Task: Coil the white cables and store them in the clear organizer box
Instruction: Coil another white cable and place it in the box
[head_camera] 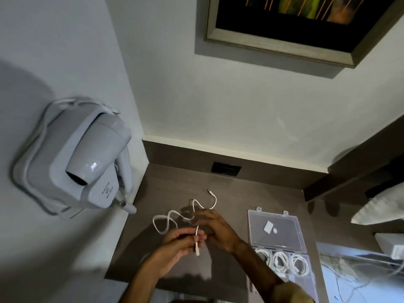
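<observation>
Left hand [182, 239] is pinching one plug end of a loose white cable [172, 215]; right hand [215, 228] is curling over it mid-length, probably gripping, though the fingers are shadowed. The rest is trailing uncoiled across the bench [175, 184]. Clear organizer box [282, 256] is sitting open to the right, three coiled cables [281, 262] already lying in its compartments. This cable is left to coil and store.

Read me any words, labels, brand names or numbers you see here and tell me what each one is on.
No text here can be read.
Hair dryer holder: a few lines of small print with a logo, too small and blurred to read.
White sticker inside the organizer box lid: no print can be made out.
White cable, framed picture: no lettering visible.
</observation>
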Motion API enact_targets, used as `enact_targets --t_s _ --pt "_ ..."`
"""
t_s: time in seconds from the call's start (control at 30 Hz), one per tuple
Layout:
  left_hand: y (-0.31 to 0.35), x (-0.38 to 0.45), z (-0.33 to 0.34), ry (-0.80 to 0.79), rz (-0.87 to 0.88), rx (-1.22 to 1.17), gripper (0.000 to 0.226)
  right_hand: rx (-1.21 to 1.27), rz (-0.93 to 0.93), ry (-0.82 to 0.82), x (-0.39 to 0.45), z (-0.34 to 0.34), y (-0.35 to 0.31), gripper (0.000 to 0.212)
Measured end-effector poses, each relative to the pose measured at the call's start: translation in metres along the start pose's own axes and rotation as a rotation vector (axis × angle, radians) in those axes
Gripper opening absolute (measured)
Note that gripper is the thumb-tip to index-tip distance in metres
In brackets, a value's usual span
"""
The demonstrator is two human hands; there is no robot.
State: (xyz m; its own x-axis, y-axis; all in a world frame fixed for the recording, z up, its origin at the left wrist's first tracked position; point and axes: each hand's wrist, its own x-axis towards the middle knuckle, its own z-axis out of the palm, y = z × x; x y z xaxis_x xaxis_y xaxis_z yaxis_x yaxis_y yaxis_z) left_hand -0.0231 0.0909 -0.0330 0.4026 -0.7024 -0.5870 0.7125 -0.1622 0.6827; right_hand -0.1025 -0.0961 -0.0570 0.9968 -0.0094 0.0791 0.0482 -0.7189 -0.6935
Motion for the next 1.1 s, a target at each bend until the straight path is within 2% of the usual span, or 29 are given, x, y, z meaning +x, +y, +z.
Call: enact_targets --t_s 0.1,0.17,0.3,0.37,0.47,0.6,0.7,0.8,0.9,0.97,1.07,1.1 --pt "0.028 -0.020 0.017 -0.140 0.127 -0.095 0.038 0.115 0.064 0.109 0.011 -0.021 -0.011 0.028" --pt "0.041 -0.026 0.028 -0.135 0.220 -0.176 0.045 0.259 0.154 0.164 0.014 -0.032 -0.025 0.018" --pt "0.061 -0.029 0.047 -0.074 0.411 -0.328 0.035 0.381 0.240 0.225 0.010 -0.040 -0.049 0.015" --pt "0.068 -0.029 0.057 -0.065 0.510 -0.346 0.035 0.386 0.234 0.231 0.003 -0.044 -0.059 0.021" --pt "0.081 -0.028 0.072 -0.001 0.631 -0.353 0.040 0.237 0.177 0.200 -0.012 -0.048 -0.073 0.023" --pt "0.085 -0.021 0.085 0.267 0.830 -0.148 0.043 0.132 0.153 0.218 -0.029 -0.064 -0.091 0.026" --pt "0.075 -0.016 0.088 0.428 1.025 0.258 0.035 0.032 0.164 0.274 -0.036 -0.084 -0.104 0.021" --pt "0.064 -0.010 0.090 0.480 1.175 0.603 0.039 -0.090 0.125 0.333 -0.037 -0.111 -0.109 0.016" --pt "0.062 -0.012 0.098 0.459 1.251 0.903 0.034 -0.186 0.069 0.367 -0.037 -0.143 -0.107 0.028" --pt "0.067 -0.019 0.104 0.435 1.229 0.946 0.032 -0.270 0.009 0.409 -0.034 -0.162 -0.100 0.024" --pt "0.078 -0.037 0.115 0.256 1.038 0.875 0.026 -0.333 -0.068 0.427 -0.027 -0.180 -0.087 0.003" --pt "0.081 -0.041 0.119 0.177 0.943 0.822 0.024 -0.323 -0.080 0.435 -0.024 -0.184 -0.082 0.005"
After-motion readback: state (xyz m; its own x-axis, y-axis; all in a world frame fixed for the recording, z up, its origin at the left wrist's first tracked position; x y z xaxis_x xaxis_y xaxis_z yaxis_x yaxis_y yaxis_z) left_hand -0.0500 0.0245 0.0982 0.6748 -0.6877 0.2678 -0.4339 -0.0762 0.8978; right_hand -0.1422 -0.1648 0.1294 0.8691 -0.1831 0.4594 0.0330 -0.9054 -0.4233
